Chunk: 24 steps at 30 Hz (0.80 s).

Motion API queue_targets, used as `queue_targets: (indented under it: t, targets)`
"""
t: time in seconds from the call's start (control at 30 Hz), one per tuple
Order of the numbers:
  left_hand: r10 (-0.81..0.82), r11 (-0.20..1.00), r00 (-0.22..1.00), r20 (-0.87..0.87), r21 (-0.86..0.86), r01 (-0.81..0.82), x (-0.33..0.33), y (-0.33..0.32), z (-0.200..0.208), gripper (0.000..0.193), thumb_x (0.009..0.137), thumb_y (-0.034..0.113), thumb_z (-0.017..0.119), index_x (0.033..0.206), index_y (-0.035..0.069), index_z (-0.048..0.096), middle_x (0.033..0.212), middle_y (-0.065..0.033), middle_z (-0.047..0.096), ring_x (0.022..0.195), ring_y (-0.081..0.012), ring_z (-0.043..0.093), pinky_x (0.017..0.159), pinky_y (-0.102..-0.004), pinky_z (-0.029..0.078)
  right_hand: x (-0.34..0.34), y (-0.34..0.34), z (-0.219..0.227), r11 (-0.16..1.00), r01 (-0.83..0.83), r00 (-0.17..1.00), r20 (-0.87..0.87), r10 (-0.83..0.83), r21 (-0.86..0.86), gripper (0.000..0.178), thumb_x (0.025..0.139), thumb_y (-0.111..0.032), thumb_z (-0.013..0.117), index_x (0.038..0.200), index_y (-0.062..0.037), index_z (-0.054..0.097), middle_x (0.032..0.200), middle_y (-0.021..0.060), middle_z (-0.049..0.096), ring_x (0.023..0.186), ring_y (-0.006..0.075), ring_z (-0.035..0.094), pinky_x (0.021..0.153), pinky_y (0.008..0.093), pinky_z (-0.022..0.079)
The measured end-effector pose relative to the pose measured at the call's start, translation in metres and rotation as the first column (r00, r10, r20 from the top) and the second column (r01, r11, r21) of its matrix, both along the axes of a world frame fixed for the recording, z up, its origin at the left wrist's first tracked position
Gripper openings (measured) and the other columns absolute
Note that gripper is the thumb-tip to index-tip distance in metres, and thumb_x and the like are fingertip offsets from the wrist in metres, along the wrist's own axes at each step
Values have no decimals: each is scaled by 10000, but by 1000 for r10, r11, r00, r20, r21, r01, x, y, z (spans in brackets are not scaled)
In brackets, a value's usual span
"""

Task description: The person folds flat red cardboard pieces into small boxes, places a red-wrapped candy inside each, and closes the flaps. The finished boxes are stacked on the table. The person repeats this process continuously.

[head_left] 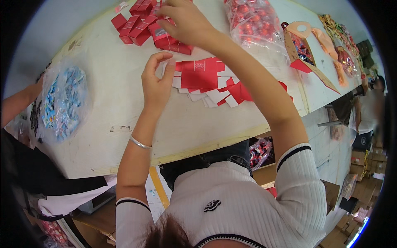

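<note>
My left hand is raised just left of a stack of flat red-and-white box blanks. Its fingers are curled with the thumb apart, and nothing shows between them. At the far side of the table, my right hand reaches over a cluster of folded red boxes. The fingers of that hand are spread, close above a red box; whether they touch it is hard to see. More flattened blanks fan out in a loose pile under my right forearm.
A clear bag of red-wrapped sweets sits at the back. Left on the white table is a bag of blue-wrapped pieces, with another person's arm beside it. An open carton and orange packaging lie at right.
</note>
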State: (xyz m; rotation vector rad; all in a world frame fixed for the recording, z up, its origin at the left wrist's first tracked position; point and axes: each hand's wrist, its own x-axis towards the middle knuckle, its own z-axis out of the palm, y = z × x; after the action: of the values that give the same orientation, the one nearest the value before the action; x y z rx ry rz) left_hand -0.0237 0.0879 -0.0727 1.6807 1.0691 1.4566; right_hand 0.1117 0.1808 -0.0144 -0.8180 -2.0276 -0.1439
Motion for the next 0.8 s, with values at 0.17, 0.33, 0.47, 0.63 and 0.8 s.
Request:
queue_targets:
  t: [0.17,0.33,0.47,0.63,0.8]
  targets:
    - [61,998,988,143,-34,-57,-5,-3,3,122,844,98,545,916,0,547,910,-62,586,889,-141,540,857,-284,404,41,-102,-12,852,217,886,462,32,-475,412,734,-241,653,1060,-13,546,1068,166,540,981,307,514,842,352,427]
    - [45,997,993,109,57,-52,-1,-4,0,136,879,98,494,980,9,513,955,-65,568,896,-123,519,833,-255,397,67,-127,-57,862,69,958,274,84,-503,513,730,-250,663,1140,4,487,1140,175,498,1069,311,447,923,374,357]
    - [128,961,958,258,206,-184,-6,-3,6,245,899,140,467,1113,28,422,1037,-85,530,944,-144,497,840,-276,392,70,-125,-40,739,-104,994,-89,60,-665,318,802,-198,593,1027,23,553,938,191,572,843,300,545,758,366,423]
    - [76,997,918,390,-24,-73,5,-19,31,470,871,210,510,1252,66,275,1165,-102,444,1065,-168,432,900,-339,364,65,-119,-20,891,14,887,-405,-220,-454,190,856,-124,514,946,30,580,765,177,576,662,300,543,618,336,439]
    - [-257,875,791,555,-215,435,35,-30,54,668,782,114,617,1333,66,243,1146,-58,440,1098,-156,407,881,-301,379,34,-120,-19,975,-170,969,-206,138,-143,261,770,-99,593,1018,-23,572,1021,146,554,887,286,557,715,329,466]
